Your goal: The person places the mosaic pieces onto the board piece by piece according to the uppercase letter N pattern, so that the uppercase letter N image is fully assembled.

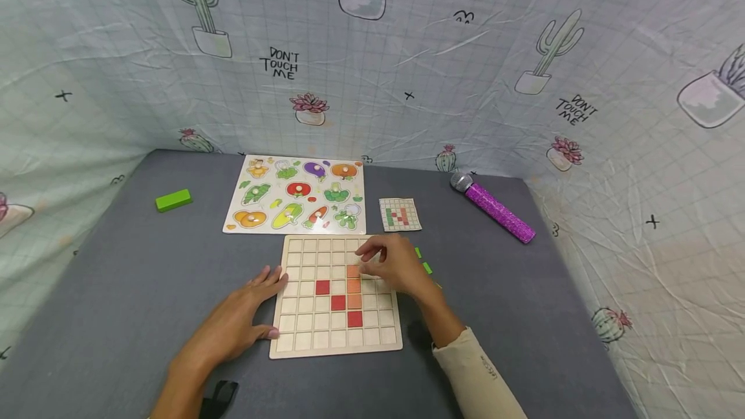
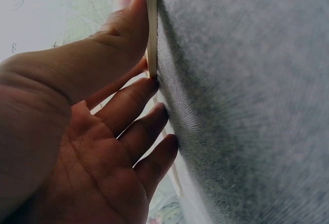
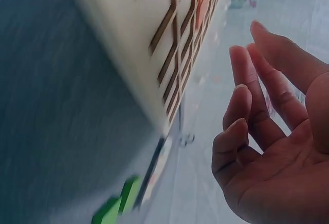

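Observation:
A wooden grid board [image 1: 308, 343] lies on the table with three red tiles [image 1: 323, 287] and a column of three orange tiles [image 1: 354, 286] set in its squares. My left hand [image 1: 235, 319] rests along the board's left edge, thumb and fingertips touching it. Over the board's upper right part hovers my right hand [image 1: 396, 265], close beside the top orange tile. In the right wrist view the right hand [image 3: 277, 131] has bent, parted fingers with nothing between them. Small green tiles [image 1: 427, 268] lie just right of the board, partly hidden by the right arm.
Behind the board lies a vegetable picture puzzle [image 1: 273, 212], with a small pattern card [image 1: 399, 214] to its right. A purple glittery microphone [image 1: 499, 213] lies at the back right, a green block [image 1: 173, 200] at the back left. Printed cloth [image 1: 361, 83] hangs behind the table.

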Tool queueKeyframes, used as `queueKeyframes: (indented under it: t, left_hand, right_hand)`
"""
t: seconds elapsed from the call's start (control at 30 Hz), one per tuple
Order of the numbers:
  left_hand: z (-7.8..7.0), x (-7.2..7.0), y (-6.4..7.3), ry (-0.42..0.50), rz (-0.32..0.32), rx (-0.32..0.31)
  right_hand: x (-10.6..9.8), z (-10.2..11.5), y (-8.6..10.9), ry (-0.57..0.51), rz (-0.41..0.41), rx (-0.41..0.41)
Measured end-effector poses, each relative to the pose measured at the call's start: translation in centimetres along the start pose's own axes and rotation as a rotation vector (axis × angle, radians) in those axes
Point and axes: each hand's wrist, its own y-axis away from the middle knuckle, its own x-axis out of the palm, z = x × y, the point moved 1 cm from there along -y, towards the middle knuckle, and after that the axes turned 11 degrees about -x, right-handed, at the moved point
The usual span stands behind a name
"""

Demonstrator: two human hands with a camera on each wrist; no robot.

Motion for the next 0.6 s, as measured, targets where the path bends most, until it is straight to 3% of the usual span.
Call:
queueKeyframes:
  t: [0.37,0.6]
  left_hand:
    - [0.0,0.0,0.1,-0.001,-0.008,0.006]
    - [0.1,0.1,0.0,-0.007,-0.026,0.017]
  right_hand:
    - [-4.0,-3.3,1.8,0.024,-0.083,0.078]
    - [-6.0,-5.6,2.4,0.108,-0.098,0.148]
